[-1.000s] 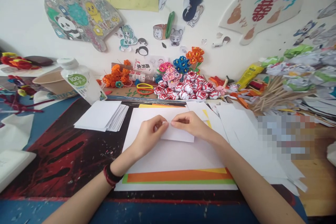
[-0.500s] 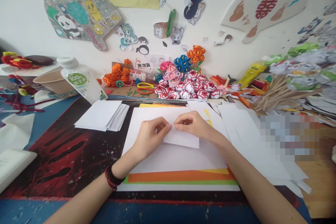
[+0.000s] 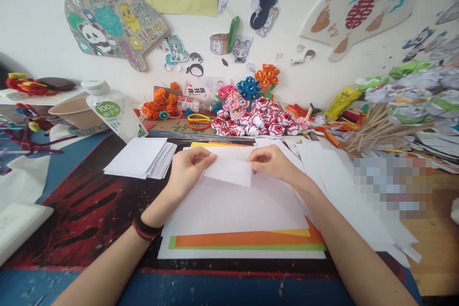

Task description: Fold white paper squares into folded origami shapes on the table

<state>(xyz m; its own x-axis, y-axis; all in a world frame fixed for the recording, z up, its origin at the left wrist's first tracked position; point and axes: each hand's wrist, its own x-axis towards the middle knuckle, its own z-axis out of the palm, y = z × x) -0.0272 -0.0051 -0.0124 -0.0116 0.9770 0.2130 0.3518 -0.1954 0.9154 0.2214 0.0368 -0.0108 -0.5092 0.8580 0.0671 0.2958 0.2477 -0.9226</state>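
Observation:
A small white sheet of paper (image 3: 229, 165) is held up between my two hands, slightly tilted. My left hand (image 3: 191, 165) pinches its left edge between thumb and fingers. At the right edge, the fingers of my right hand (image 3: 270, 160) are closed on the same sheet. Beneath lies a stack of large paper (image 3: 233, 210), white on top, with orange, yellow and green edges showing at the front. To the left of my left hand sits a pile of small white paper sheets (image 3: 134, 158).
A white bottle (image 3: 114, 112) leans behind the small pile. Red-and-white paper flowers (image 3: 263, 119) line the back, beside orange-handled scissors (image 3: 199, 122). Loose white sheets (image 3: 344, 191) and a bundle of wooden sticks (image 3: 371, 129) lie right. A white box (image 3: 23, 229) is at left.
My hands have moved apart, the left one going left and slightly up. The small sheet has shifted left and up with them, and more of its face shows.

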